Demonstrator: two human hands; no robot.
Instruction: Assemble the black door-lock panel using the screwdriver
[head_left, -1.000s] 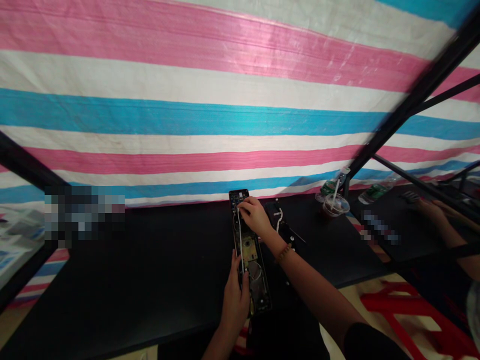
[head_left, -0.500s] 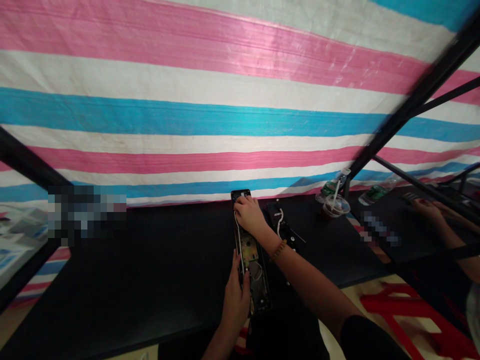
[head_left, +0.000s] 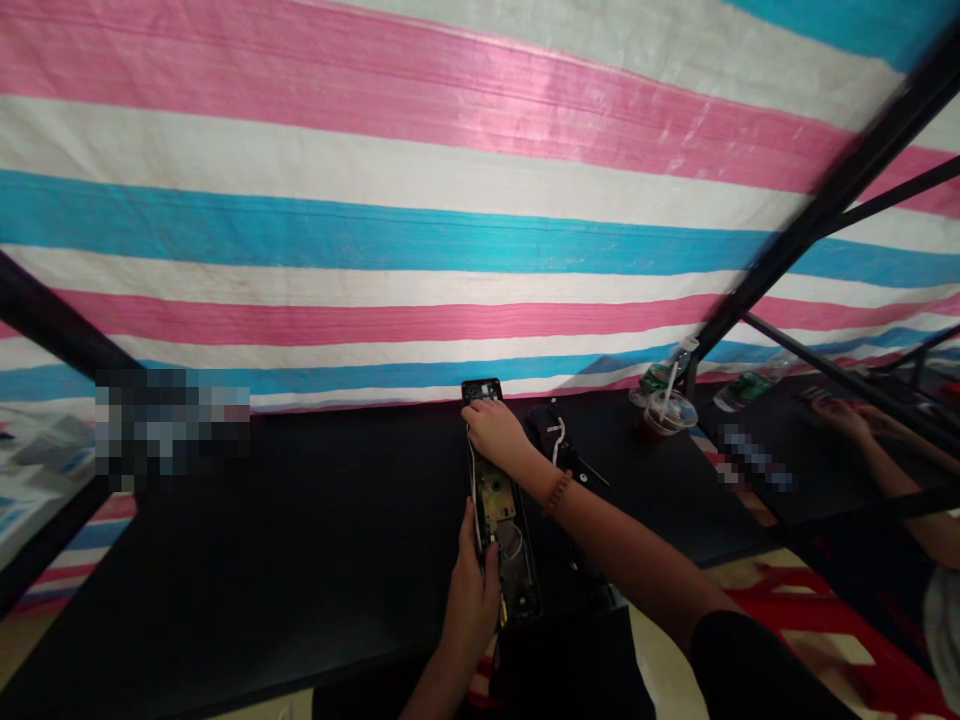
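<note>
A long black door lock panel [head_left: 517, 575] lies with its inner side up, showing a brass-coloured plate and a loop of thin wire. My left hand [head_left: 471, 590] grips its lower left edge, thumb on the inner side and fingers along the outside. A white cable [head_left: 474, 470] runs up the panel's left side to my right hand [head_left: 495, 432]. The right fingers are pinched on the cable near the panel's upper end; their tips are partly hidden. Just right of the panel rests a second black lock part [head_left: 546, 425] with a white cable on it.
On the black table [head_left: 300, 560], a plastic cup with a straw [head_left: 670, 412] and a bottle [head_left: 655, 380] stand at the back right. Black metal posts [head_left: 802, 230] frame the striped tarp. Farther right are another person's hands [head_left: 840, 415] and a red stool [head_left: 817, 620].
My right hand has shifted slightly left and down, its fingers now over the panel's left edge. My left hand keeps its hold.
</note>
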